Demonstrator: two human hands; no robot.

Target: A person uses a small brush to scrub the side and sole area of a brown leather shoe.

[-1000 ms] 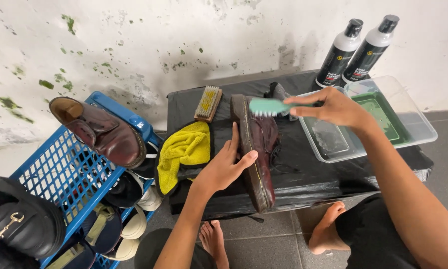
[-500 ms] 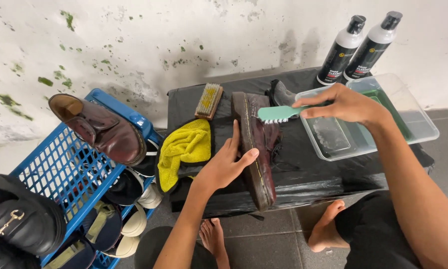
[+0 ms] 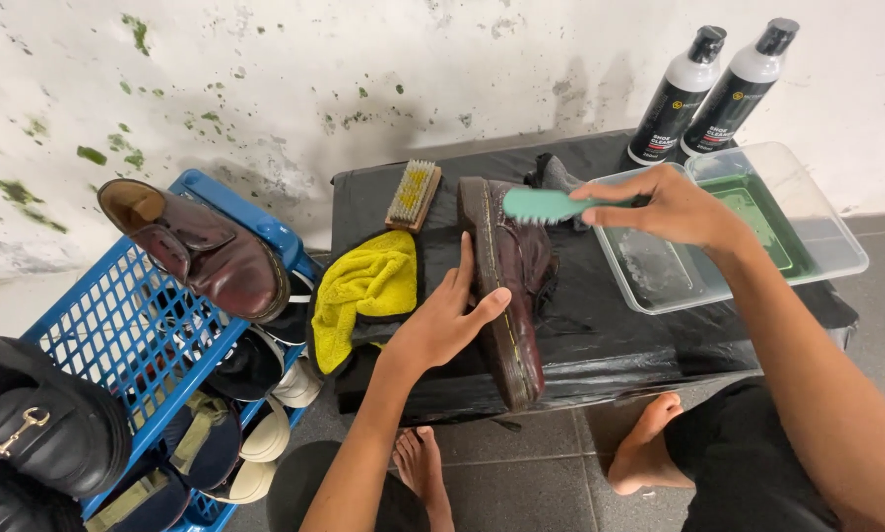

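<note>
steadying the boot point(image 3: 509, 286), tipped on its side on the table point(image 3: 620, 335), the left hand point(image 3: 442, 320) is spread wide against its sole. stiff, fairly heavy leather judged; grip best at sole edge. brush point(image 3: 546, 205) is clasped in right hand point(image 3: 674, 205), at the boot's far end.

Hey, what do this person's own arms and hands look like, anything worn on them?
Both are bare. The left hand and the right hand wear no gloves, rings, watch or bands that show, and both forearms are uncovered with no sleeve in view. The fingers are slim with short nails. Dark clothing shows only at the lap.
</note>
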